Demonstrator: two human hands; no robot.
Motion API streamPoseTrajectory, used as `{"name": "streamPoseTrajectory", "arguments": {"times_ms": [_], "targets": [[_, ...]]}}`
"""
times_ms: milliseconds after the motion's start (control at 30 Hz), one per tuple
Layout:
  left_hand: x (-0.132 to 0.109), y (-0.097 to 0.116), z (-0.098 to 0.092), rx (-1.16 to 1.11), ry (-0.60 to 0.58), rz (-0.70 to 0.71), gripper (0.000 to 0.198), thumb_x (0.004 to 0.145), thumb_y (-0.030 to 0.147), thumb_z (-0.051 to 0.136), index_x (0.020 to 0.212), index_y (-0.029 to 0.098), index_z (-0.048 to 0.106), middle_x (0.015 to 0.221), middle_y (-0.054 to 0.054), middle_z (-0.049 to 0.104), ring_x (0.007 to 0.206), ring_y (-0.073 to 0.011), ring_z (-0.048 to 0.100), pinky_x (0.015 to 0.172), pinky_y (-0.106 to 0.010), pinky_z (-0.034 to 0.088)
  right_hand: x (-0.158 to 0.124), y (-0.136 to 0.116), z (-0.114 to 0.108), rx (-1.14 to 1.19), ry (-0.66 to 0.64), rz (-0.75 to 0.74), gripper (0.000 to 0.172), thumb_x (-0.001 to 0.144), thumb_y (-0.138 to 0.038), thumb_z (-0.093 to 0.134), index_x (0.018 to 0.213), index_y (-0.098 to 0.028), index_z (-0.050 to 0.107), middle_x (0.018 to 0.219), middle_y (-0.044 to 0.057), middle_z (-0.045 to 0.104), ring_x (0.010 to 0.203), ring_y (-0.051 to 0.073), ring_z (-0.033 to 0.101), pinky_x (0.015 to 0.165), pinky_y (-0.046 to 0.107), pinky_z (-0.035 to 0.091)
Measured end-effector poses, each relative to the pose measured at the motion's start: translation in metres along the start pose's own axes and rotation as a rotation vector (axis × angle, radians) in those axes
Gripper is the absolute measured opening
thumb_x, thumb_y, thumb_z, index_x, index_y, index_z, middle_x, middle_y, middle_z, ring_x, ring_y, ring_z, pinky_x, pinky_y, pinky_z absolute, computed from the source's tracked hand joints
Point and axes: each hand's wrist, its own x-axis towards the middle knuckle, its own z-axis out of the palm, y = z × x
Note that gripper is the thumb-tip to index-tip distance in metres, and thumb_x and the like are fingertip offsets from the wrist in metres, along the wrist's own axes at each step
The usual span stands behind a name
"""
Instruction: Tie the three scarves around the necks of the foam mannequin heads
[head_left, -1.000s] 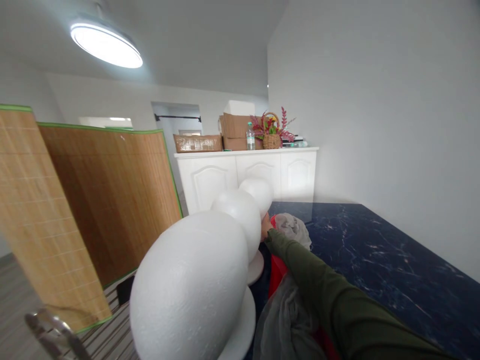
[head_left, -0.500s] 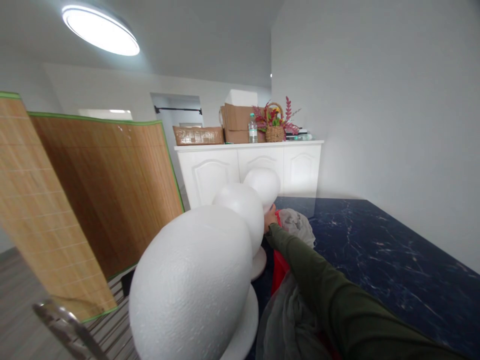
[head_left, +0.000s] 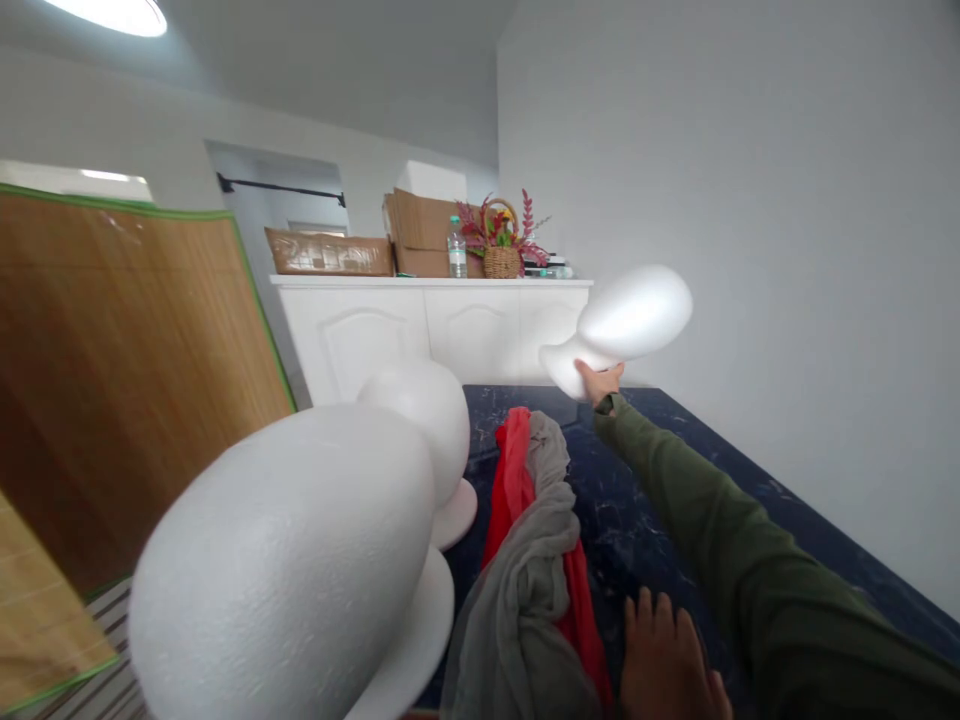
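My right hand [head_left: 600, 382] grips the neck of a white foam head [head_left: 637, 312], which is tilted above the dark marbled table, its base toward the left. My left hand [head_left: 664, 650] lies palm down at the bottom, fingers apart, beside a twisted grey cloth [head_left: 517, 590] and a red cloth [head_left: 517, 465] on the table. Left of the cloths stand two more white foam heads, a large near one [head_left: 292, 560] and a smaller-looking one behind it [head_left: 424, 420].
Behind the dark table [head_left: 637, 540] is a white cabinet [head_left: 360, 325] bearing a taped parcel [head_left: 330, 253], a cardboard box [head_left: 424, 235], a bottle [head_left: 457, 248] and a flower basket [head_left: 502, 262]. A bamboo panel [head_left: 112, 390] stands left. A wall rises on the right.
The farthest foam head has left its place in the row and moved right, lifted and tilted in my right hand. My left hand has come into view. The view has shifted right.
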Motion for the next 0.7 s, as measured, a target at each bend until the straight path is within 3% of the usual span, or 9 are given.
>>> {"name": "streamPoseTrajectory", "arguments": {"times_ms": [67, 133, 233, 333, 433, 533, 700], "targets": [[-0.002, 0.005, 0.006, -0.052, 0.014, -0.041, 0.054, 0.081, 0.038, 0.051, 0.128, 0.013, 0.043, 0.138, -0.014, 0.036, 0.131, -0.0315, 0.024, 0.108, -0.051, 0.018, 0.011, 0.012, -0.051, -0.081, 0.062, 0.010, 0.095, 0.054, -0.044, 0.073, 0.128, -0.012, 0.023, 0.119, 0.016, 0.051, 0.112, 0.025, 0.050, 0.097, 0.038, 0.040], [-0.003, 0.002, 0.011, -0.086, 0.073, -0.032, 0.055, 0.080, 0.039, 0.050, 0.128, 0.014, 0.044, 0.139, -0.011, 0.037, 0.132, -0.0294, 0.022, 0.111, -0.047, 0.013, 0.010, 0.030, -0.103, -0.170, 0.079, 0.012, 0.096, 0.045, -0.044, 0.077, 0.122, -0.014, 0.030, 0.114, 0.015, 0.054, 0.107, 0.028, 0.052, 0.096, 0.042, 0.041], [-0.004, -0.006, 0.018, -0.050, 0.193, 0.064, 0.051, 0.080, 0.037, 0.046, 0.126, 0.015, 0.047, 0.136, -0.009, 0.042, 0.131, -0.0269, 0.026, 0.111, -0.046, 0.016, -0.010, 0.062, -0.175, -0.297, 0.019, -0.019, 0.094, 0.038, -0.045, 0.079, 0.116, -0.017, 0.034, 0.112, 0.014, 0.055, 0.105, 0.030, 0.054, 0.093, 0.043, 0.043], [-0.003, -0.009, 0.021, 0.022, 0.268, 0.119, 0.048, 0.081, 0.032, 0.044, 0.123, 0.012, 0.049, 0.132, -0.011, 0.046, 0.128, -0.0270, 0.032, 0.109, -0.046, 0.021, -0.037, 0.085, -0.226, -0.431, -0.059, -0.019, 0.095, 0.040, -0.047, 0.077, 0.118, -0.016, 0.032, 0.113, 0.016, 0.054, 0.105, 0.031, 0.054, 0.090, 0.043, 0.044], [-0.003, -0.004, 0.019, 0.071, 0.319, 0.137, 0.045, 0.079, 0.028, 0.045, 0.121, 0.012, 0.051, 0.128, -0.011, 0.050, 0.124, -0.0269, 0.038, 0.107, -0.046, 0.027, -0.056, 0.095, -0.251, -0.505, -0.136, -0.001, 0.101, 0.040, -0.048, 0.076, 0.122, -0.013, 0.029, 0.115, 0.019, 0.052, 0.106, 0.032, 0.053, 0.090, 0.043, 0.043], [-0.008, 0.006, 0.008, 0.082, 0.369, 0.161, 0.039, 0.080, 0.021, 0.044, 0.117, 0.014, 0.054, 0.123, -0.009, 0.055, 0.119, -0.0232, 0.045, 0.104, -0.044, 0.032, -0.064, 0.098, -0.258, -0.500, -0.176, -0.007, 0.103, 0.042, -0.048, 0.075, 0.125, -0.012, 0.025, 0.117, 0.019, 0.051, 0.106, 0.032, 0.052, 0.090, 0.044, 0.043], [-0.021, 0.009, -0.044, 0.103, 0.498, 0.170, 0.033, 0.086, 0.024, 0.038, 0.112, 0.018, 0.057, 0.114, -0.005, 0.061, 0.106, -0.0168, 0.055, 0.096, -0.035, 0.042, -0.066, 0.103, -0.257, -0.404, -0.295, -0.069, 0.097, 0.047, -0.045, 0.073, 0.127, -0.014, 0.026, 0.120, 0.016, 0.050, 0.110, 0.030, 0.050, 0.092, 0.043, 0.041]]}}
